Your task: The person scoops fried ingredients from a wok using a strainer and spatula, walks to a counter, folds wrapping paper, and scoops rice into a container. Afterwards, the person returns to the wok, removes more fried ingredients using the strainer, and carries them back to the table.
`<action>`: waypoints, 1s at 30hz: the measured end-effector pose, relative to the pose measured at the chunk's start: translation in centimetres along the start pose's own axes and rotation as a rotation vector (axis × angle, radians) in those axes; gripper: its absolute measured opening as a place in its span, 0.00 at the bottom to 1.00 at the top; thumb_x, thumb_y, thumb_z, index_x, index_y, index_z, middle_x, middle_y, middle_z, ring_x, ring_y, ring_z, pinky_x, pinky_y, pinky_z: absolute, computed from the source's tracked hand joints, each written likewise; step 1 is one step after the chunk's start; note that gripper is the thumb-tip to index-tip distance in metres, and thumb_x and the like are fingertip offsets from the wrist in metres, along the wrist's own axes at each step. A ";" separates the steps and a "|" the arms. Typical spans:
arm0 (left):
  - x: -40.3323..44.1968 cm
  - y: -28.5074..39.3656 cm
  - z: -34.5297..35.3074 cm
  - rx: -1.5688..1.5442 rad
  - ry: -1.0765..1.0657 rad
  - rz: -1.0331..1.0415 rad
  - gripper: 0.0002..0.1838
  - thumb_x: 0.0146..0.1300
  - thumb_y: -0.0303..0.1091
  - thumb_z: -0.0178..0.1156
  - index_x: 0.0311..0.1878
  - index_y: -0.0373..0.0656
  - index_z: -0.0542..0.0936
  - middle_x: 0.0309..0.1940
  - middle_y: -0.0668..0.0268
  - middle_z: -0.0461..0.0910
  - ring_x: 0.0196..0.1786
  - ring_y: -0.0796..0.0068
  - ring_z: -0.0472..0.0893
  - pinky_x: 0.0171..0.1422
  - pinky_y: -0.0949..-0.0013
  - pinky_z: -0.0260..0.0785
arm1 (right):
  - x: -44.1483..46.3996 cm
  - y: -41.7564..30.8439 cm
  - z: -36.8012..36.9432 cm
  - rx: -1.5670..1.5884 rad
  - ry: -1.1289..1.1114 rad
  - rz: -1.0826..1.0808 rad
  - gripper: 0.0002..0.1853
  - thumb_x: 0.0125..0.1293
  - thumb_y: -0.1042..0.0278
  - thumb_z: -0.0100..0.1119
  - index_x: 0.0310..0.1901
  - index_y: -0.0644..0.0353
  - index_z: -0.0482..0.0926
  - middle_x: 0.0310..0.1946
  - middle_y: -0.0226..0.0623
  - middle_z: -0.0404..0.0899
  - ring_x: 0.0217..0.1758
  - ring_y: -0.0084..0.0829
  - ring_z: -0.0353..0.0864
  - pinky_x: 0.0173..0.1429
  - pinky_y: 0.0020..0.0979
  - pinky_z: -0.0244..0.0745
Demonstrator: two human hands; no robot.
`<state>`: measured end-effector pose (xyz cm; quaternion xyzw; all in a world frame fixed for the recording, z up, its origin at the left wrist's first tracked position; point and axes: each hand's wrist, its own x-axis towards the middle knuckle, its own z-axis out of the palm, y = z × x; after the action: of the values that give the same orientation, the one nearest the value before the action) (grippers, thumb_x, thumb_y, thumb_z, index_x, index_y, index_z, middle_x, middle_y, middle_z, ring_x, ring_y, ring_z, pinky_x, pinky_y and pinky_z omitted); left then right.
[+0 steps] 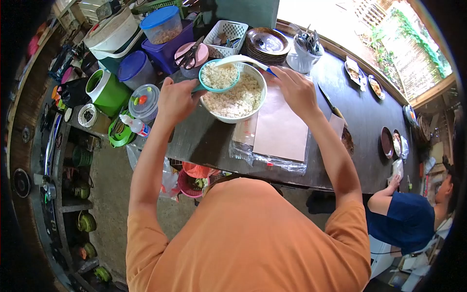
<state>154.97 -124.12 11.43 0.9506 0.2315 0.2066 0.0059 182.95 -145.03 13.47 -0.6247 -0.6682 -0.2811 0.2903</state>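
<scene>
My left hand (pixel 178 100) grips the handle of a small teal cup (pixel 202 83) heaped with rice. This cup is held over the left side of a white bowl (pixel 262 100) of rice. In my right hand (pixel 295 86) is a rice spoon (pixel 242 59) with a white head and a blue handle. Its head rests over the far rim of the cup, against the rice. Below my right hand lies a stack of brown paper sheets (pixel 281 129) on clear plastic, close to the bowl's right side.
Stacked plates (pixel 266 40), a white basket (pixel 225 33) and a cutlery holder (pixel 305 54) stand along the back. Lidded tubs crowd the left, near a bottle (pixel 138 127). A knife (pixel 332 103) lies on the right. Another person (pixel 406 214) sits at the far right.
</scene>
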 end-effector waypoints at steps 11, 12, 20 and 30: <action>0.7 0.8 0.1 0.026 0.023 0.058 0.14 0.67 0.53 0.66 0.45 0.55 0.87 0.28 0.61 0.85 0.28 0.58 0.78 0.46 0.60 0.59 | 1.0 -0.4 -1.0 0.341 -0.267 0.332 0.15 0.70 0.62 0.66 0.56 0.49 0.88 0.43 0.46 0.89 0.37 0.45 0.89 0.46 0.42 0.82; 0.6 1.0 0.0 0.049 0.016 0.064 0.14 0.67 0.53 0.66 0.44 0.54 0.87 0.28 0.61 0.85 0.28 0.58 0.78 0.46 0.60 0.59 | 1.0 -0.4 -1.0 0.251 -0.325 0.340 0.15 0.69 0.61 0.67 0.56 0.49 0.88 0.42 0.46 0.89 0.37 0.46 0.89 0.47 0.42 0.82; 0.4 1.1 0.0 0.065 0.008 0.056 0.16 0.68 0.52 0.64 0.40 0.49 0.85 0.30 0.63 0.85 0.31 0.59 0.81 0.48 0.58 0.61 | 2.3 -2.4 -1.4 0.314 -0.249 0.237 0.15 0.71 0.53 0.64 0.55 0.42 0.89 0.39 0.47 0.89 0.34 0.44 0.89 0.43 0.45 0.82; -0.5 0.6 0.8 0.110 -0.004 0.061 0.15 0.67 0.51 0.65 0.46 0.51 0.86 0.33 0.63 0.87 0.32 0.59 0.81 0.47 0.59 0.60 | 2.3 -1.2 -2.4 0.167 -0.566 0.498 0.17 0.73 0.49 0.60 0.56 0.42 0.88 0.44 0.39 0.90 0.47 0.44 0.89 0.53 0.45 0.81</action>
<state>155.18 -124.84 10.60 0.9565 0.2136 0.1919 -0.0521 181.71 -145.34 16.75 -0.7951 -0.5702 0.0370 0.2034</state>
